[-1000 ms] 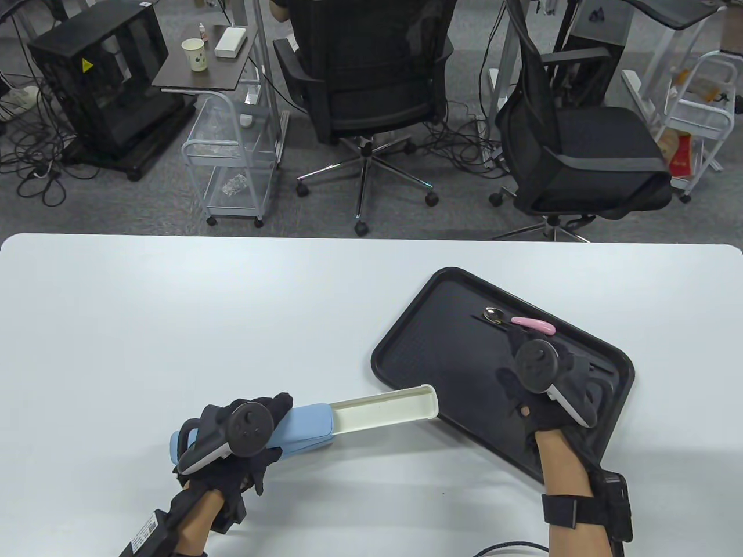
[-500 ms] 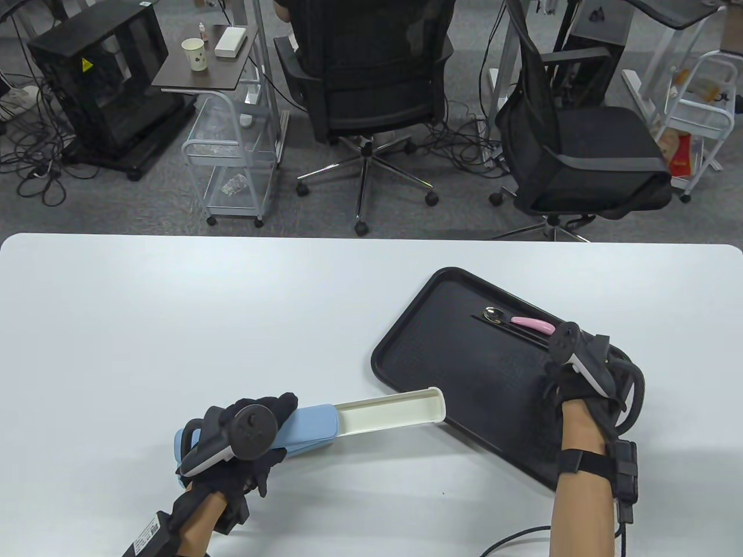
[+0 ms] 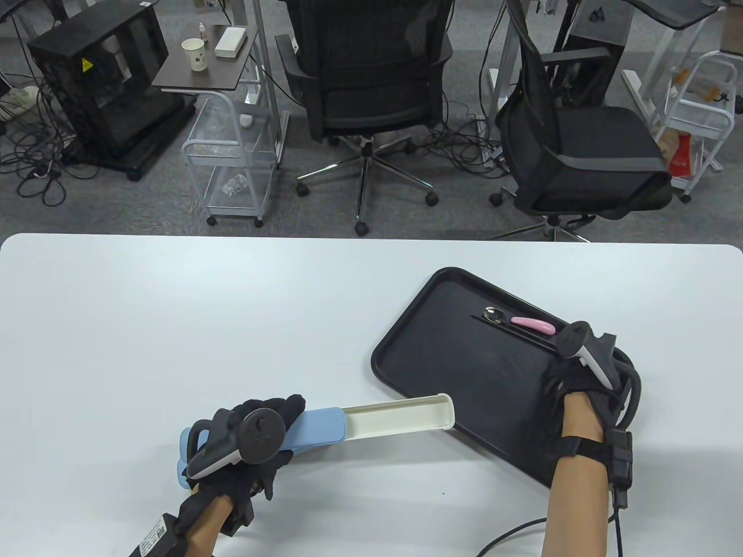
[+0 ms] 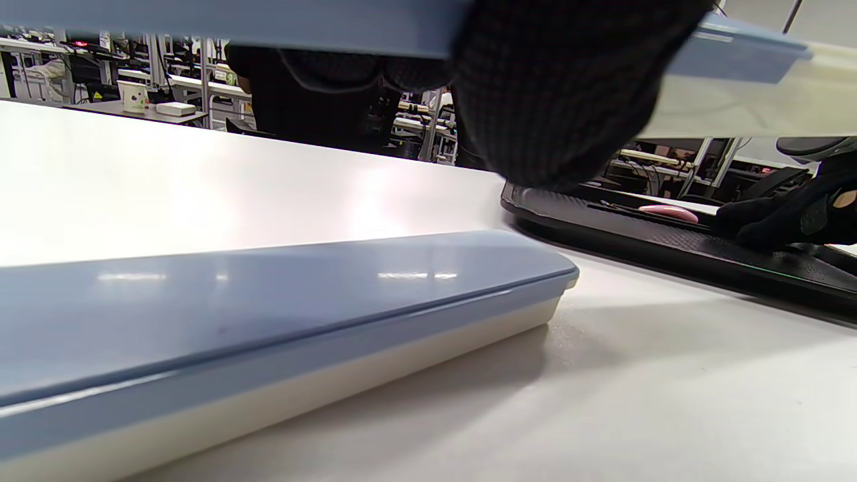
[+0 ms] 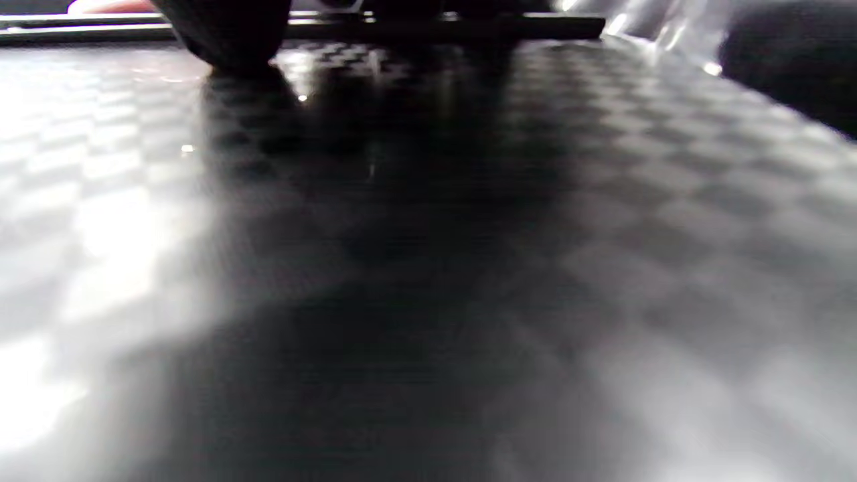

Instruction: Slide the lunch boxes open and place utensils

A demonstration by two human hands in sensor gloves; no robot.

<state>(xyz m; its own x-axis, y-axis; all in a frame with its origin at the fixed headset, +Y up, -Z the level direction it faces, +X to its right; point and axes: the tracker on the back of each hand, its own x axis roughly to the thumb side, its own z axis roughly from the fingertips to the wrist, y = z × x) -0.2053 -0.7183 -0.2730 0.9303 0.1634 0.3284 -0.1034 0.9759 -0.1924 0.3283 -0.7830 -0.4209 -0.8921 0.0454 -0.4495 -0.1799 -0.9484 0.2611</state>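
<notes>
My left hand (image 3: 278, 415) grips a long lunch box by its blue lid (image 3: 318, 425) and holds it just above the table. Its cream inner drawer (image 3: 400, 413) is slid out to the right, its end at the edge of the black tray (image 3: 432, 342). A second, closed blue-lidded box (image 4: 268, 301) lies under my left hand. On the tray lie a pink-handled spoon (image 3: 529, 323) and black chopsticks (image 3: 511, 329). My right hand (image 3: 566, 371) rests on the tray's right side, with a fingertip (image 5: 227, 33) on the tray beside the chopsticks (image 5: 435, 27). Its grip is hidden.
The white table (image 3: 203, 325) stretches to the left and back. Two black office chairs (image 3: 371, 75) and a small cart (image 3: 232, 168) stand beyond the far edge. A cable (image 3: 511, 536) trails from my right wrist over the front edge.
My right hand moved from the tray's middle to its right side, by the chopsticks, and rolled onto its edge. My left hand shifted the open box a little to the right.
</notes>
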